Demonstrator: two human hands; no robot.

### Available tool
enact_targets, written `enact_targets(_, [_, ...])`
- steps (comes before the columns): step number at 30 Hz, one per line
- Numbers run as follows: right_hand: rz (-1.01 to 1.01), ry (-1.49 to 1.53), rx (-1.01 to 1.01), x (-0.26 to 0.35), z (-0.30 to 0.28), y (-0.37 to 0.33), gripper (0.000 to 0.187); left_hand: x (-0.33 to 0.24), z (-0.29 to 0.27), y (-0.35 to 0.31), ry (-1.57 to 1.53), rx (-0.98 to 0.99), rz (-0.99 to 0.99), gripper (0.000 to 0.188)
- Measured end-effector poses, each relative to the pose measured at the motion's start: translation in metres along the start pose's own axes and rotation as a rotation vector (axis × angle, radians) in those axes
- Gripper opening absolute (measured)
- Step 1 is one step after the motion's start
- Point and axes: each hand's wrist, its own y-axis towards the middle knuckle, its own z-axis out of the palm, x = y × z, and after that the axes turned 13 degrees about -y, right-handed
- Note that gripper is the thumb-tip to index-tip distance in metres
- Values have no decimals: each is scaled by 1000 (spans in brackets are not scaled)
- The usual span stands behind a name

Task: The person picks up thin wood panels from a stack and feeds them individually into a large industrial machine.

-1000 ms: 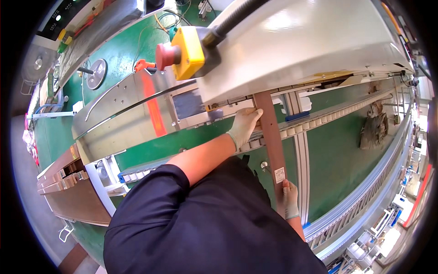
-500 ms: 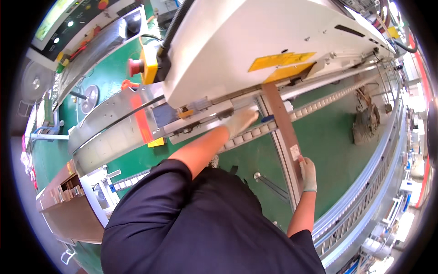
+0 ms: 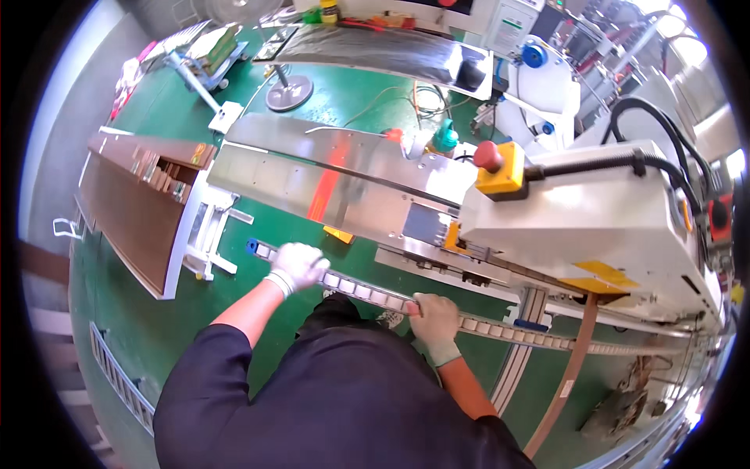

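Observation:
A long narrow roller rail [image 3: 367, 292] with pale rollers runs across in front of me, a blue cap at its left end. My left hand [image 3: 297, 267], in a whitish glove, is closed round the rail close to that cap. My right hand [image 3: 436, 316], gloved with a fingertip bare, grips the rail further right; its underside is hidden. Right of it, a long brown board [image 3: 576, 356] with a small white label lies across the rail, its far end at the white machine [image 3: 578, 207].
A metal machine table [image 3: 367, 187] with a red strip stretches beyond the rail. A red button on a yellow box [image 3: 500, 168] sits at the machine's corner. At left, brown panels [image 3: 133, 211] rest on a white stand. An aluminium crossbar [image 3: 519, 356] passes under the rail.
My view has swung left. My right hand has let go of the brown board and come to the rail. My left hand has left the machine's edge for the rail's left end.

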Motion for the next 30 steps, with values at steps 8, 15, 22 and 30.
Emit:
enact_targets(8, [-142, 56, 252, 57, -8, 49, 39, 42, 20, -7, -154, -571, 138, 24])
enact_targets(15, [-121, -54, 221, 119, 7, 78, 36, 53, 13, -15, -170, -443, 254, 24])
enact_targets(22, [-134, 18, 98, 228, 58, 125, 23, 105, 1, -12, -403, -114, 450, 22])
enact_targets(30, [-105, 60, -53, 304, 64, 150, 24, 331, -83, -74, -480, -770, -128, 23])
